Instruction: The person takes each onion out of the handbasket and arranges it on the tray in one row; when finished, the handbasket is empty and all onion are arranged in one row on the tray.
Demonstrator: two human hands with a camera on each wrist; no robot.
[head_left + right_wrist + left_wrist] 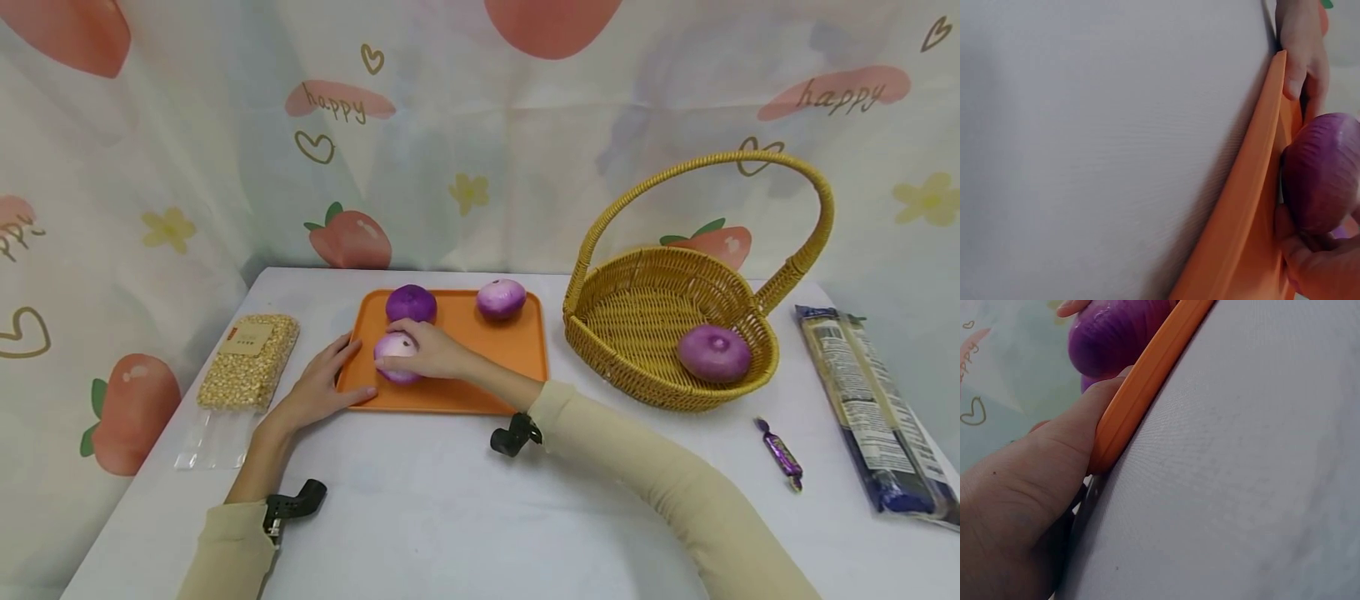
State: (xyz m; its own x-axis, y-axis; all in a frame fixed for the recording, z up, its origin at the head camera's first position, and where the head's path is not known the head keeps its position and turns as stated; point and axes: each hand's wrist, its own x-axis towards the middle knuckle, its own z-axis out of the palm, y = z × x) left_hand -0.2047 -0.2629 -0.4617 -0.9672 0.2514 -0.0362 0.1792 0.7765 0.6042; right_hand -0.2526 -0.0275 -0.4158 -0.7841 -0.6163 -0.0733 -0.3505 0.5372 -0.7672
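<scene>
An orange tray (480,367) lies on the white table with three purple onions on it. My right hand (422,348) curls over the pale onion (395,371) at the tray's front left, fingers and thumb round it. In the right wrist view that onion (1322,175) sits against my right hand (1325,269) just inside the tray rim (1241,212). My left hand (324,385) rests against the tray's front-left corner, its thumb (1079,431) lying along the rim (1147,381). A dark purple onion (411,302) and a lighter one (501,298) sit at the tray's back.
A wicker basket (637,317) with a tall handle stands right of the tray and holds one purple onion (714,352). A bag of corn kernels (250,360) lies to the left. A wrapped candy (782,452) and a long dark packet (870,408) lie at the right.
</scene>
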